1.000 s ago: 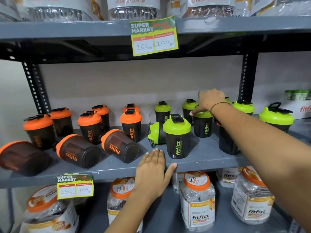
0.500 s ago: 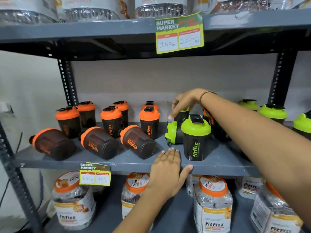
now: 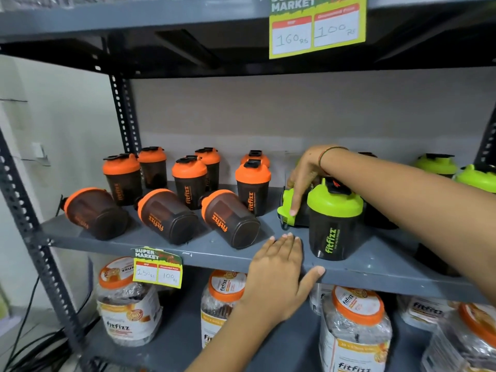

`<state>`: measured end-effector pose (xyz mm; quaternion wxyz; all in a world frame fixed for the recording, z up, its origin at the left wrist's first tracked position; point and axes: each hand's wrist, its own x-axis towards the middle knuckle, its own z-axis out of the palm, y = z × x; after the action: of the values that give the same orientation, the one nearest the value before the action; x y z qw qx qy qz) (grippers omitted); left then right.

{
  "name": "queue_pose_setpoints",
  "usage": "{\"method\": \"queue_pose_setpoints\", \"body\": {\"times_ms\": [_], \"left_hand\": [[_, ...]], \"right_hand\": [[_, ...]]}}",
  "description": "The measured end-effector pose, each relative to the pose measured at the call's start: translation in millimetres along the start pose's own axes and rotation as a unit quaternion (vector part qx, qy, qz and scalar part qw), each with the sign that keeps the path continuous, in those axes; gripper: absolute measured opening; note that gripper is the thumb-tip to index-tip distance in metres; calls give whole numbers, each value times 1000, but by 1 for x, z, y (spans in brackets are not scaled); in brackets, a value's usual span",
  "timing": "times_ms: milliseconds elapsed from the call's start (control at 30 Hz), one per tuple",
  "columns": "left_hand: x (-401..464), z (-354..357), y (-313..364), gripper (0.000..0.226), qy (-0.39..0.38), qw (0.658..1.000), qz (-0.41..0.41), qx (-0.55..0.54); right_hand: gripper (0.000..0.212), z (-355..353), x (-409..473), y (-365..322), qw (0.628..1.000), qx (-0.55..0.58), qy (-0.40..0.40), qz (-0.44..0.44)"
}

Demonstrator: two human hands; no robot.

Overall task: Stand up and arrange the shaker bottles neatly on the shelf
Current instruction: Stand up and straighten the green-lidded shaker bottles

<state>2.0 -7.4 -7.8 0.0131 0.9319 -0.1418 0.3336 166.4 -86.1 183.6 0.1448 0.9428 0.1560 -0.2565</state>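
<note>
Black shaker bottles stand and lie on the grey middle shelf [image 3: 188,251]. Three orange-lidded ones lie on their sides at the front: [image 3: 96,213], [image 3: 167,220], [image 3: 230,218]. Several orange-lidded bottles [image 3: 253,187] stand upright behind them. A green-lidded bottle [image 3: 291,210] lies on its side; my right hand [image 3: 303,178] reaches over it with fingers on its lid. An upright green-lidded bottle [image 3: 334,218] stands just to its right. My left hand [image 3: 279,275] rests flat on the shelf's front edge, holding nothing.
More green-lidded bottles [image 3: 436,163] stand at the back right, partly hidden by my right arm. Clear jars with orange lids [image 3: 126,302] fill the shelf below. Price tags hang from the upper shelf [image 3: 318,25] and the middle shelf edge [image 3: 157,267]. A perforated upright [image 3: 32,224] stands at the left.
The view has shifted left and closer. My right hand moved from the back green bottles down and left onto the fallen green-lidded bottle. My left hand stayed on the shelf edge.
</note>
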Motion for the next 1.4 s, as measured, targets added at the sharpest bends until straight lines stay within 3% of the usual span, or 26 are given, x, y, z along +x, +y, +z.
{"method": "queue_pose_setpoints", "body": {"times_ms": [67,167,267,367,467,533,633,767,900,1033,1167,1400], "left_hand": [[0,1,0,69,6,1000,2,1],[0,1,-1,69,6,1000,1,3],[-1,2,-2,69,1,1000,0,1],[0,1,-1,68,-1,1000,-2,1],[0,1,-2,68,1,1000,0,3],[0,0,-2,68,-3,1000,1,8],[0,0,-1,70,-2,1000,5,9],[0,0,-2,73,-6,1000,8,3],[-1,1,-3,75,-11,1000,12,2],[0,1,-4,75,-14,1000,11,4],[0,1,-4,76,-19,1000,13,1],[1,2,-4,76,-23,1000,11,0]], "right_hand": [[91,2,4,1,1000,-13,16,0],[105,3,9,1,999,-32,38,-8],[102,5,10,2,997,-36,63,-32],[91,7,4,6,995,-13,85,-49],[65,4,-3,18,989,79,98,-79],[59,0,-10,29,977,139,136,-89],[60,2,-21,50,942,253,193,-112],[36,21,-24,73,882,404,212,-117],[30,42,-18,81,806,494,300,-129],[53,57,-7,78,744,536,384,-104],[76,68,4,80,747,536,388,-67],[52,81,18,88,760,535,358,-91]]}}
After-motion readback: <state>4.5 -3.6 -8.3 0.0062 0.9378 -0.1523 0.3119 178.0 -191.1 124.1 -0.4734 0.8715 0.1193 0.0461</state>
